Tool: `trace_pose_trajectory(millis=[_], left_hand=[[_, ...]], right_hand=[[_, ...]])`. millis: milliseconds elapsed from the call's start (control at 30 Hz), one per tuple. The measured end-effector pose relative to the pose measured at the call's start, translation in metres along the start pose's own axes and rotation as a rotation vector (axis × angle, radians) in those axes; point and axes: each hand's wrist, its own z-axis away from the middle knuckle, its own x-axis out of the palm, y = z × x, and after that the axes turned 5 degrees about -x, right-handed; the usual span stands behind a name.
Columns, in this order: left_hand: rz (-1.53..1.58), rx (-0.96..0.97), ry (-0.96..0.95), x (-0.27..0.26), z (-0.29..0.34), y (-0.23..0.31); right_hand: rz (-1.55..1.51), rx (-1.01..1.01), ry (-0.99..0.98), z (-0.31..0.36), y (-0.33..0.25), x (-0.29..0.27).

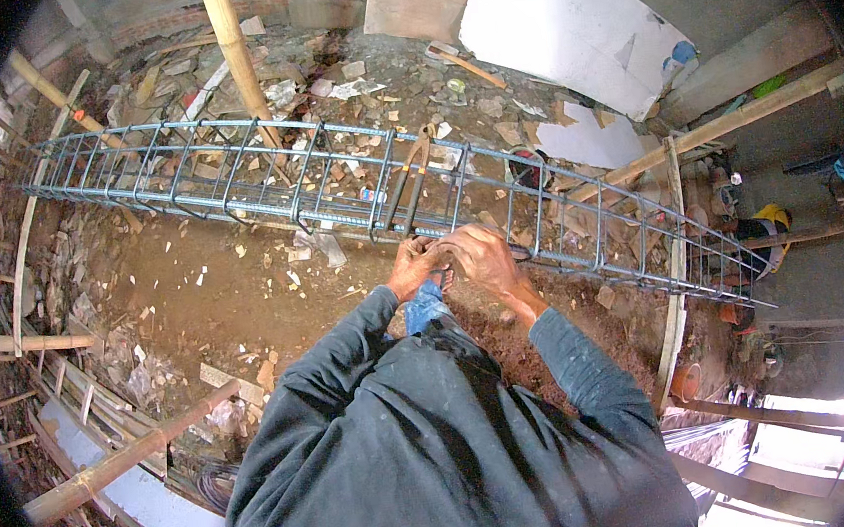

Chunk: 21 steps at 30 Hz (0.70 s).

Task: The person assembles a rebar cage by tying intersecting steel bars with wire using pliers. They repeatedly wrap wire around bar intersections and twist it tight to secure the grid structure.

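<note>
A long rebar cage [233, 170] of grey bars and stirrups lies across the dirt floor from far left to right. My left hand [410, 267] and my right hand [483, 257] are pressed together at the cage's near bar, both with fingers closed over it. What sits between the fingers is hidden. A pair of long-handled pincers [408, 181] rests on top of the cage just beyond my hands, touched by neither. My dark grey sleeves come up from the lower edge.
Broken bricks and rubble [326, 81] cover the ground beyond the cage. A bamboo pole [234, 54] stands behind it, and another bamboo pole [109, 470] slants at lower left. A white board [572, 29] leans at the back right. A wooden plank [675, 282] stands right of the cage.
</note>
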Motion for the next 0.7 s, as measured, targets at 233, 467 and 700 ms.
trace_pose_trajectory(millis=[233,467,700], left_hand=[[-0.088,-0.020,-0.006,-0.007,-0.005,-0.007],[-0.008,-0.077,-0.019,-0.010,-0.012,-0.013],[0.110,-0.083,0.099,0.008,0.010,-0.003]], right_hand=[[-0.201,0.541,0.025,-0.030,0.012,0.013],[-0.172,0.894,0.067,-0.035,0.046,0.031],[-0.290,1.010,-0.058,-0.049,0.043,0.025]])
